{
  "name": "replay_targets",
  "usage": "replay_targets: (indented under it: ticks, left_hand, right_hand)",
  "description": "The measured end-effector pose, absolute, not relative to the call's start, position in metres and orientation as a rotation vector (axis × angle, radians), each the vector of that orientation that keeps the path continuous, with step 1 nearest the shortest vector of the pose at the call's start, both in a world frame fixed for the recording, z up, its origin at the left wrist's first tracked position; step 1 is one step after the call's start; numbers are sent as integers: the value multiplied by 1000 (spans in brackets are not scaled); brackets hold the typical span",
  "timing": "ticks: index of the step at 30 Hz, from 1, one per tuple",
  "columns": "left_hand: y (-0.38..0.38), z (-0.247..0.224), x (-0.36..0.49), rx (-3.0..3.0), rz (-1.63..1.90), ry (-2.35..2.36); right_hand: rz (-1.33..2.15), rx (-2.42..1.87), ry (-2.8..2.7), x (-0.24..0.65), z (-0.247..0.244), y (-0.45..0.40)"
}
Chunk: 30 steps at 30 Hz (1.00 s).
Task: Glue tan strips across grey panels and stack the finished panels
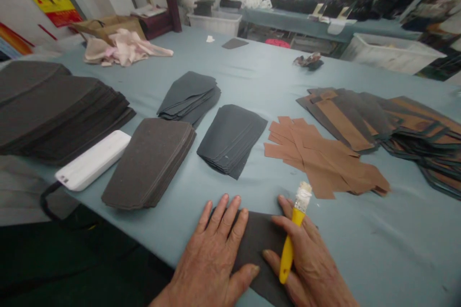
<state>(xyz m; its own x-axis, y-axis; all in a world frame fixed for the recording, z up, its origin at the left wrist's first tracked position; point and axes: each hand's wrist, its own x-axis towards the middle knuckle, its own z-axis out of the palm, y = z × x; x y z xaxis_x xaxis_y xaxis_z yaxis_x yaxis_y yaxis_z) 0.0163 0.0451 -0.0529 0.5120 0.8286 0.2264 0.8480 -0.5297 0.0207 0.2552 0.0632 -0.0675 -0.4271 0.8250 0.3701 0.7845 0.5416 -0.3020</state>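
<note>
Spread flat, my left hand (214,254) presses on the left part of a dark grey piece (264,235) at the table's near edge. My right hand (306,254) holds a brush (288,254) with a yellow handle and whitish bristles pointing away from me; its fingertips touch the right side of the same piece. Beyond the hands lies a fanned stack of grey-blue pieces (232,139), with a similar stack (190,96) behind it. Brown strips (324,158) lie in a loose pile beyond my right hand. A thick stack of dark brown pieces (149,160) sits to the left.
A white power strip (93,160) lies by the left edge, beside large dark stacks (54,110). Overlapping dark and brown pieces (392,124) spread at the right. Pink scraps (124,48), a small bundle (309,61) and a flat dark piece (235,43) lie farther back.
</note>
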Motion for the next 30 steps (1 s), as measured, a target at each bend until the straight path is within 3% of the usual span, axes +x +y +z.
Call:
replay_targets:
  ticks: [22, 30]
  left_hand:
    - [44, -60, 13, -2582, -324, -1441]
    - [60, -86, -9, -2398, -378, -1137]
  right_hand:
    - [164, -1250, -2195, 249, -70, 64]
    - [-173, -1122, -2271, 257, -99, 78]
